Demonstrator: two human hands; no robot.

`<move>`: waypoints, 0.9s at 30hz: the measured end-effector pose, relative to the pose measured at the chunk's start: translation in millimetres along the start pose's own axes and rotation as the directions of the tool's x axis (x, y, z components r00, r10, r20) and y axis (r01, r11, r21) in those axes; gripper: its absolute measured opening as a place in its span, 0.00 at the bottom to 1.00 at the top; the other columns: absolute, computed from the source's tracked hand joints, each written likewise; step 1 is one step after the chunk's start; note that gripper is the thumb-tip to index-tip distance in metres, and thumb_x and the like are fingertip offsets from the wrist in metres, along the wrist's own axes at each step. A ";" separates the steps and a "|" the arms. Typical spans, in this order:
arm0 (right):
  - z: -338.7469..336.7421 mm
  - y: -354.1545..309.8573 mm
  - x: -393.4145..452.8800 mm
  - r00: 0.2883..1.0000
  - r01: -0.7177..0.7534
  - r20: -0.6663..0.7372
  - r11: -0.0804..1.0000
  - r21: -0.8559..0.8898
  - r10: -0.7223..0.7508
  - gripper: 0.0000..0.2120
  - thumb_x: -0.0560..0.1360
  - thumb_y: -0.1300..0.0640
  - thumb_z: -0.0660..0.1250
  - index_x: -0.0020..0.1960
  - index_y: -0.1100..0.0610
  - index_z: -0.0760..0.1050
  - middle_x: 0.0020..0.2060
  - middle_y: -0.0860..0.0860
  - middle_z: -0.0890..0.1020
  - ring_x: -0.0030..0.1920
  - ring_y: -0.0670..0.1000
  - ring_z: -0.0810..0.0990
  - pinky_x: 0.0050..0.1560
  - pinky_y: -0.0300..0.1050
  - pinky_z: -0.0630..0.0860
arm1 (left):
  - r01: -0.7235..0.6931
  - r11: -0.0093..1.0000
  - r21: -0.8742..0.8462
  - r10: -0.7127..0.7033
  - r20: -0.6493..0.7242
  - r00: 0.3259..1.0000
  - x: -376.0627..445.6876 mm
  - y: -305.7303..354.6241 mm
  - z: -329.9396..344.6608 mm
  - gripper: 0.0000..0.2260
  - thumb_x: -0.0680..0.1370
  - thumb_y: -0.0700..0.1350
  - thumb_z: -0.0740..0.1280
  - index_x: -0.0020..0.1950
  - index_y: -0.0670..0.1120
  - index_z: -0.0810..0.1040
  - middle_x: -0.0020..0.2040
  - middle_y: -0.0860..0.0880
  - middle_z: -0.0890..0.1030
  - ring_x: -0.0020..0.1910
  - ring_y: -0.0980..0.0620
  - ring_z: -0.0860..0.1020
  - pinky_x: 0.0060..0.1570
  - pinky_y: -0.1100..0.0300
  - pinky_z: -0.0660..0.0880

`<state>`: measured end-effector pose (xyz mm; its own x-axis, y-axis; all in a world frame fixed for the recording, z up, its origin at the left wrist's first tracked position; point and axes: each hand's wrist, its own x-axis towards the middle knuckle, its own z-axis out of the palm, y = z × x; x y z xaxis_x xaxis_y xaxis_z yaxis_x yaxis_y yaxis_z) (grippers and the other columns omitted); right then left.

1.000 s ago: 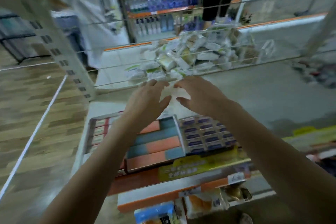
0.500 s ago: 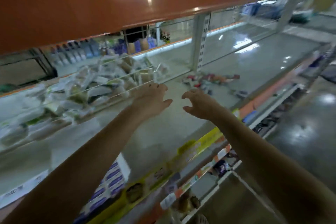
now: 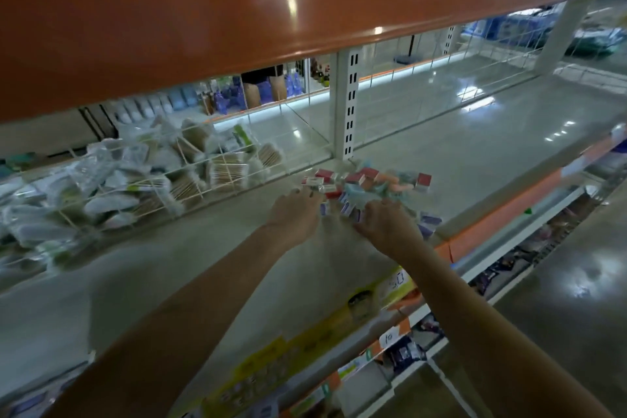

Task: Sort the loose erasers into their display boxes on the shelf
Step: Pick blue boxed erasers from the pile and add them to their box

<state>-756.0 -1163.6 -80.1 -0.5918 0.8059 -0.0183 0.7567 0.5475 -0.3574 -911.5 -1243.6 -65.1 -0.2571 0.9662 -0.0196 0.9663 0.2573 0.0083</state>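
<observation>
Erasers (image 3: 366,185): now reached | left hand (image 3: 298,210) fingers curled into pile | right hand (image 3: 385,222) likewise, grip unclear

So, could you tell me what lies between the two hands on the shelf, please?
In the head view, a few loose erasers lie between the left hand and right hand, at the pile's near edge.

Arms: both bare forearms stretch forward and converge, hands near each other.
Left hand (image 3: 298,210): palm down, fingers curled downward at the tips.
Right hand (image 3: 385,222): palm down, knuckles raised, fingers bent; any grip is blurred.
</observation>
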 end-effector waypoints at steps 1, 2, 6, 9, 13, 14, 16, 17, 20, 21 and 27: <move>2.8 0.6 2.4 1.000 -0.012 0.011 1.000 -0.016 0.012 0.23 0.76 0.43 0.61 0.57 0.62 0.72 0.57 0.60 0.74 0.59 0.60 0.72 0.56 0.50 0.68 | -0.002 1.000 0.007 0.002 -0.012 1.000 3.0 0.6 5.6 0.16 0.78 0.42 0.59 0.66 0.46 0.68 0.63 0.44 0.71 0.59 0.44 0.72 0.53 0.51 0.70; 5.3 2.6 5.7 1.000 -0.011 0.010 0.999 -0.035 0.011 0.23 0.76 0.42 0.60 0.56 0.61 0.72 0.57 0.60 0.74 0.59 0.60 0.71 0.57 0.50 0.68 | 0.000 1.000 0.010 0.000 -0.026 1.000 5.9 1.1 11.7 0.17 0.78 0.42 0.59 0.67 0.48 0.68 0.63 0.45 0.72 0.59 0.44 0.72 0.52 0.51 0.70; 12.3 9.7 8.4 0.997 -0.001 -0.076 1.000 -0.003 0.001 0.20 0.76 0.44 0.62 0.56 0.60 0.73 0.58 0.57 0.73 0.60 0.58 0.69 0.58 0.51 0.69 | -0.010 1.000 -0.022 0.007 -0.107 0.994 8.2 2.0 28.3 0.19 0.78 0.41 0.59 0.68 0.52 0.69 0.62 0.46 0.73 0.58 0.45 0.72 0.49 0.53 0.72; 14.8 13.6 7.4 0.993 0.018 -0.118 1.000 0.016 -0.016 0.16 0.76 0.49 0.61 0.56 0.60 0.73 0.58 0.57 0.73 0.60 0.57 0.69 0.57 0.50 0.68 | -0.006 1.000 -0.020 0.002 -0.164 0.986 7.1 0.7 31.8 0.18 0.78 0.42 0.61 0.67 0.50 0.72 0.59 0.45 0.74 0.56 0.45 0.72 0.48 0.53 0.71; 12.0 19.7 9.6 0.992 0.040 -0.119 0.997 0.070 -0.031 0.13 0.75 0.55 0.62 0.56 0.60 0.75 0.55 0.57 0.75 0.58 0.57 0.71 0.56 0.50 0.69 | 0.029 0.998 -0.059 -0.041 -0.216 0.975 0.6 -1.7 30.8 0.12 0.77 0.47 0.64 0.61 0.50 0.76 0.57 0.47 0.73 0.57 0.47 0.71 0.49 0.55 0.71; 11.0 20.6 9.8 0.993 0.053 -0.113 0.994 0.100 -0.041 0.13 0.74 0.56 0.63 0.57 0.60 0.75 0.54 0.58 0.76 0.57 0.57 0.72 0.55 0.49 0.70 | 0.037 0.997 -0.071 -0.052 -0.221 0.974 -2.3 -2.3 29.9 0.11 0.77 0.48 0.64 0.59 0.50 0.76 0.57 0.48 0.74 0.57 0.48 0.70 0.50 0.55 0.70; 8.0 22.6 8.2 0.993 0.081 -0.100 0.983 0.167 -0.065 0.13 0.74 0.57 0.64 0.57 0.60 0.76 0.53 0.57 0.77 0.54 0.56 0.74 0.52 0.47 0.70 | 0.041 0.994 -0.100 -0.062 -0.214 0.975 -7.6 -3.1 27.5 0.10 0.77 0.50 0.64 0.57 0.49 0.77 0.55 0.49 0.76 0.56 0.49 0.70 0.50 0.57 0.69; 7.2 22.0 6.5 0.991 0.111 -0.090 0.974 0.196 -0.095 0.14 0.74 0.57 0.65 0.58 0.59 0.76 0.52 0.56 0.77 0.51 0.54 0.75 0.50 0.44 0.70 | 0.049 0.992 -0.117 -0.072 -0.209 0.975 -11.8 -4.1 26.1 0.10 0.77 0.50 0.64 0.56 0.49 0.77 0.54 0.50 0.77 0.55 0.49 0.71 0.49 0.58 0.67; 7.1 14.1 -0.4 0.970 0.243 -0.070 0.938 0.245 -0.233 0.14 0.73 0.56 0.67 0.58 0.57 0.77 0.51 0.53 0.79 0.49 0.50 0.76 0.46 0.38 0.68 | 0.091 0.979 -0.182 -0.133 -0.238 0.962 -29.4 -6.1 21.0 0.09 0.77 0.50 0.65 0.54 0.49 0.77 0.50 0.49 0.80 0.52 0.50 0.72 0.46 0.59 0.66; 6.7 9.5 -3.2 0.960 0.282 -0.068 0.923 0.262 -0.273 0.14 0.73 0.56 0.68 0.58 0.56 0.77 0.51 0.53 0.78 0.48 0.49 0.76 0.47 0.37 0.68 | 0.107 0.972 -0.208 -0.160 -0.261 0.952 -36.2 -7.1 19.6 0.09 0.76 0.49 0.65 0.54 0.49 0.77 0.50 0.50 0.80 0.51 0.50 0.72 0.46 0.59 0.66; 11.8 -43.0 -20.0 0.866 0.493 -0.098 0.807 0.325 -0.490 0.12 0.72 0.61 0.68 0.55 0.58 0.78 0.47 0.49 0.77 0.47 0.46 0.74 0.48 0.36 0.70 | 0.239 0.917 -0.318 -0.347 -0.346 0.872 -99.8 -28.4 10.6 0.08 0.76 0.49 0.66 0.54 0.50 0.79 0.50 0.52 0.80 0.50 0.52 0.72 0.47 0.62 0.67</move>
<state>-780.0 -1205.9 -75.4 -0.8561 0.4519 0.2507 0.2286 0.7662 -0.6005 -913.1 -1347.5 -74.0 -0.5643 0.7587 0.3255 0.8207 0.4726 0.3210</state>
